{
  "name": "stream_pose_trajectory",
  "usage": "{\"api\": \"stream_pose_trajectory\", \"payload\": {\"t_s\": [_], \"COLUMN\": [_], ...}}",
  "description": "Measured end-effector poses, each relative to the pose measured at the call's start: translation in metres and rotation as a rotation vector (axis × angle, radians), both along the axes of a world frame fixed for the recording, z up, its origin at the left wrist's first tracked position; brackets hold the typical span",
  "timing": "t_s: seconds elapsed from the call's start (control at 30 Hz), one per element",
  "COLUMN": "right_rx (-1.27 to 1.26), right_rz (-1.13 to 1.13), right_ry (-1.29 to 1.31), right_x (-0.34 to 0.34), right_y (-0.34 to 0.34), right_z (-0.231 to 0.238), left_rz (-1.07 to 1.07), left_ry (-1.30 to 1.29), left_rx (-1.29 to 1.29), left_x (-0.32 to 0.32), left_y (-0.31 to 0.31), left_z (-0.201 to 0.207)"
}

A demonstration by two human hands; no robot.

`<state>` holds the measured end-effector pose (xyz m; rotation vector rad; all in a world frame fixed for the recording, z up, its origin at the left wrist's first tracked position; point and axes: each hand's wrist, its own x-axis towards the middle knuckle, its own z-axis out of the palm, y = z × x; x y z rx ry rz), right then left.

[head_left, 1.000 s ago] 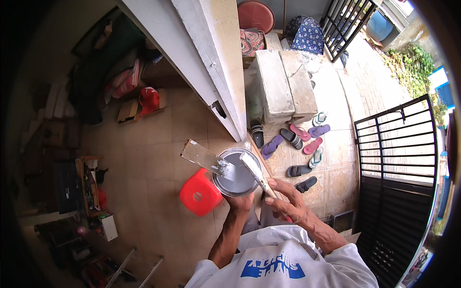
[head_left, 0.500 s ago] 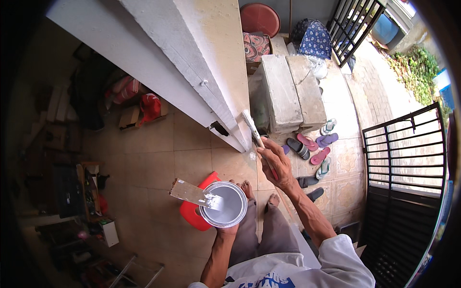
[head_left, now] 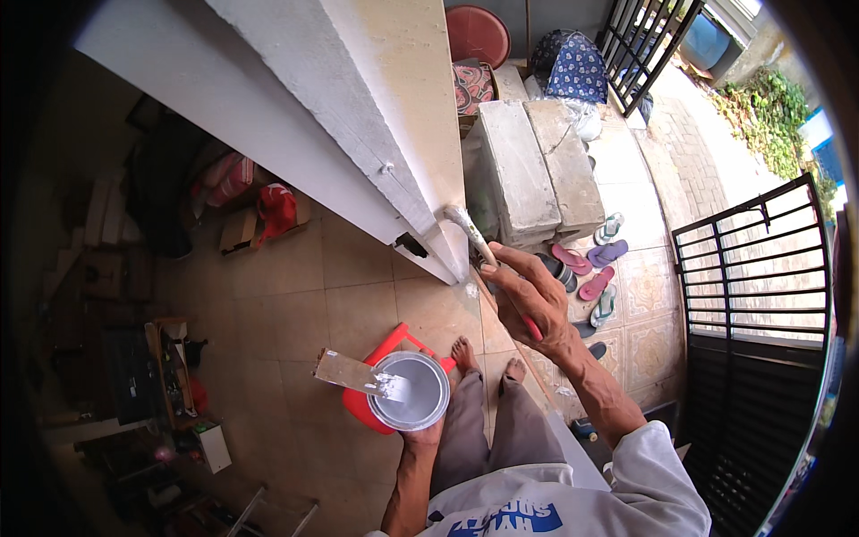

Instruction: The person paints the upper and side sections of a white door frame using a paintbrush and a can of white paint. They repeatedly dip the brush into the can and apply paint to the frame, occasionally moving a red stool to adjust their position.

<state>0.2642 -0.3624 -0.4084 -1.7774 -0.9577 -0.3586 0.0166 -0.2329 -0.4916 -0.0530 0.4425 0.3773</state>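
My right hand (head_left: 535, 300) is closed around the handle of a paintbrush (head_left: 469, 234). The brush's white-coated bristles touch the edge of a wall (head_left: 424, 134) beside the white door frame (head_left: 344, 116). Low down, my left hand (head_left: 422, 435) supports a paint can (head_left: 410, 423) from beneath; its fingers are mostly hidden by the can. Inside the can is pale grey-white paint (head_left: 419, 383). A flat wooden stick (head_left: 344, 370) rests across the can's rim, its paint-smeared end over the opening.
Behind the can stands a red plastic stool (head_left: 391, 342). Concrete blocks (head_left: 519, 170) rise beyond the wall, with several flip-flops (head_left: 597, 284) on the tiles nearby. A black metal gate (head_left: 756, 295) is at the right. A ragged dark hole (head_left: 412, 244) breaks the frame's lower end.
My right hand has moved slightly right and down, and the brush head now leans left against the wall edge. The can has shifted a little left and down.
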Motion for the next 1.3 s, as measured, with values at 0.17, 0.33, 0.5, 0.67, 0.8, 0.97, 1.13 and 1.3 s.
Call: {"api": "stream_pose_trajectory", "payload": {"t_s": [0.17,0.33,0.5,0.67,0.8,0.97,1.13,1.3], "right_rx": [0.075,0.040,-0.085,-0.189,-0.155,0.013,0.174,0.229], "right_rz": [-0.040,-0.005,0.031,0.077,0.112,0.078,-0.098,-0.122], "right_ry": [-0.159,-0.017,0.109,0.249,0.238,0.141,0.232,0.264], "right_x": [0.000,-0.006,-0.019,-0.028,-0.014,-0.009,-0.038,-0.044], "right_y": [0.000,0.003,0.004,-0.014,-0.017,-0.011,-0.010,0.013], "right_z": [0.015,-0.066,-0.127,-0.160,-0.116,-0.043,-0.024,-0.044], "left_rz": [-0.002,-0.029,-0.111,-0.017,-0.099,-0.146,-0.225,-0.304], "left_ry": [0.046,-0.014,-0.068,-0.030,0.071,0.065,0.079,0.091], "left_rx": [0.012,-0.097,0.068,-0.108,0.069,0.134,0.214,0.311], "left_x": [0.000,-0.003,-0.017,-0.018,-0.007,0.007,0.016,0.019], "left_y": [0.006,0.010,0.020,0.019,0.030,0.039,0.067,0.096], "left_z": [0.003,0.003,-0.010,0.000,0.004,0.009,0.023,0.028]}}
